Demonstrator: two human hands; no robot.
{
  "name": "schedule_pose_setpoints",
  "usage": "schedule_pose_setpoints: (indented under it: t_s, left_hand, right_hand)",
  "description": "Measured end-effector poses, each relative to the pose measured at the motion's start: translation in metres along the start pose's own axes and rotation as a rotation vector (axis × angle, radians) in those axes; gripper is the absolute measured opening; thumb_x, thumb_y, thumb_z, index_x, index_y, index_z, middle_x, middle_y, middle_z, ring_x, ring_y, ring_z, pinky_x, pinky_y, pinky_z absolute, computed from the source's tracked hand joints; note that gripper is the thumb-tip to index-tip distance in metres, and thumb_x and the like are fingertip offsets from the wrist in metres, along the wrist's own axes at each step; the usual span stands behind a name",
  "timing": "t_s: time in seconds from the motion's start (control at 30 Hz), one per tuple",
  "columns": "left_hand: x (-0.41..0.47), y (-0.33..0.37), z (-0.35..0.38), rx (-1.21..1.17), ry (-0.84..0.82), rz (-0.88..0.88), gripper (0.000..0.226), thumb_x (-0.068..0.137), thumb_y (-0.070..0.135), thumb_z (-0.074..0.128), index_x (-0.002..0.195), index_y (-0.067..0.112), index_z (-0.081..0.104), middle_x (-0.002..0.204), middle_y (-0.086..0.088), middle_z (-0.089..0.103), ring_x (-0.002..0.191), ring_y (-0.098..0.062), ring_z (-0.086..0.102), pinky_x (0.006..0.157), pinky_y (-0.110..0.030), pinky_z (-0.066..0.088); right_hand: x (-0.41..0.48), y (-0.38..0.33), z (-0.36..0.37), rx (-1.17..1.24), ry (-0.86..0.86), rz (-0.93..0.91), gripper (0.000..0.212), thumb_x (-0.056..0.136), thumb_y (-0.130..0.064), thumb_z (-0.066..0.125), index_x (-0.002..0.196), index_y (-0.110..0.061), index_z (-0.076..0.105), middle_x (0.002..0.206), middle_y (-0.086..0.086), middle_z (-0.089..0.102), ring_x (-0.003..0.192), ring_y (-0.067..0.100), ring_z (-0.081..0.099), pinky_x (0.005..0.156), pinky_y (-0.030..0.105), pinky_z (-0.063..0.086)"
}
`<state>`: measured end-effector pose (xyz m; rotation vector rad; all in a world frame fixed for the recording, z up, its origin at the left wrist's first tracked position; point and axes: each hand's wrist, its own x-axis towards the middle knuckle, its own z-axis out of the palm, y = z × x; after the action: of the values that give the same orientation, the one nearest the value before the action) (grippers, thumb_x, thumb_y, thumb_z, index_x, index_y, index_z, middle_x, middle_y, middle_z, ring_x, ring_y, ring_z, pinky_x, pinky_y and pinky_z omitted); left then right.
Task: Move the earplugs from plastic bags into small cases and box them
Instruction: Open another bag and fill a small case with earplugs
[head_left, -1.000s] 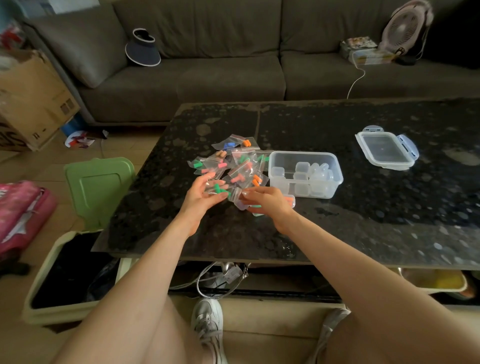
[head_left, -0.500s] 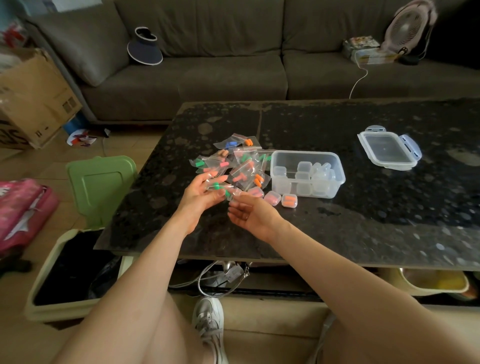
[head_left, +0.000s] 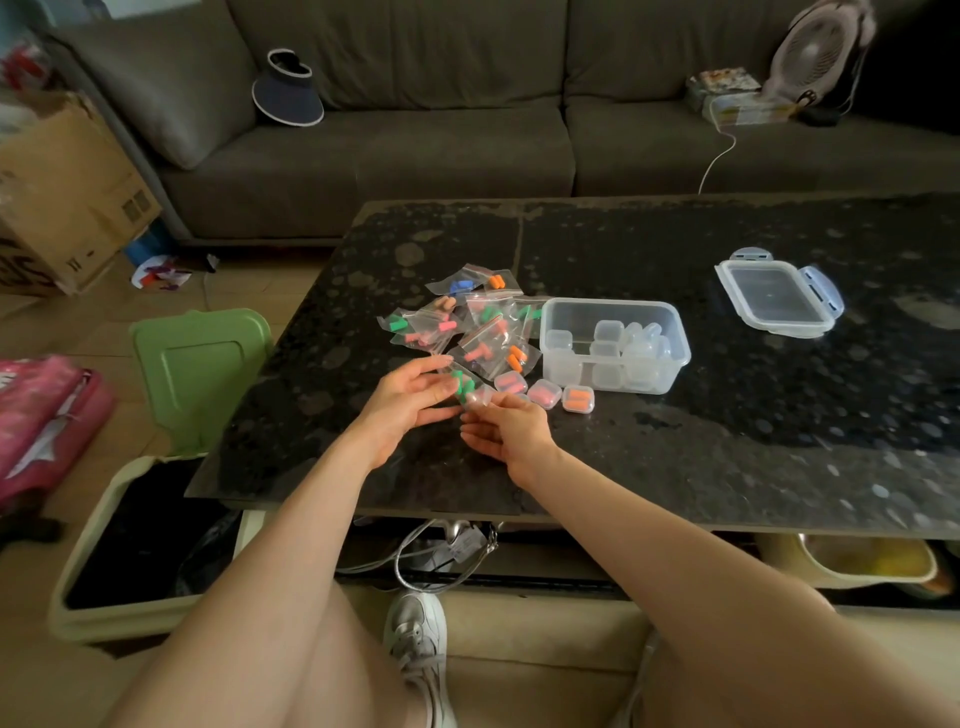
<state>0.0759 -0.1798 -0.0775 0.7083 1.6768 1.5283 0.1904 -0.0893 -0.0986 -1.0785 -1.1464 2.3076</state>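
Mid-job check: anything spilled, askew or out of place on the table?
Nothing spilled or damaged. The small clear plastic bags of coloured earplugs lie in a loose heap beside the clear plastic box; three filled small clear cases sit on the table outside it, and its lid lies apart at right.

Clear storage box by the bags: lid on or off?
Off. The box stands open-topped; its lid lies apart on the table.
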Motion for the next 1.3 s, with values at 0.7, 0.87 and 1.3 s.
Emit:
schedule_pose_setpoints:
  t_s: [0.7, 0.87, 1.3]
  left_hand:
    - [0.009, -0.011, -0.005, 0.423, 0.067, 0.080, 0.054, 0.084, 0.005, 0.067, 0.131, 0.025, 0.048, 0.120, 0.001, 0.058, 0.115, -0.010, 0.052, 0.094, -0.025, 0.043]
    - [0.012, -0.020, 0.000, 0.621, 0.102, 0.113, 0.053, 0.081, -0.002, 0.068, 0.127, 0.015, 0.050, 0.117, 0.002, 0.058, 0.113, -0.009, 0.053, 0.076, -0.007, 0.040]
    - [0.016, -0.012, -0.001, 0.249, 0.331, -0.061, 0.057, 0.091, 0.024, 0.062, 0.142, 0.010, 0.039, 0.130, -0.006, 0.056, 0.109, -0.014, 0.057, 0.089, -0.026, 0.050]
  right_hand:
    - [0.003, 0.010, -0.003, -0.884, -0.010, -0.288, 0.032, 0.091, -0.005, 0.059, 0.123, -0.007, 0.054, 0.079, 0.006, 0.056, 0.054, 0.013, 0.062, 0.049, 0.025, 0.057]
    - [0.001, 0.008, -0.005, -0.974, -0.034, -0.309, 0.023, 0.094, -0.007, 0.056, 0.116, -0.004, 0.060, 0.082, 0.011, 0.062, 0.052, 0.010, 0.060, 0.043, 0.015, 0.050]
    - [0.007, 0.007, -0.005, -0.963, -0.049, -0.297, 0.027, 0.094, -0.007, 0.056, 0.121, -0.007, 0.057, 0.095, 0.017, 0.065, 0.055, 0.011, 0.062, 0.048, 0.019, 0.054]
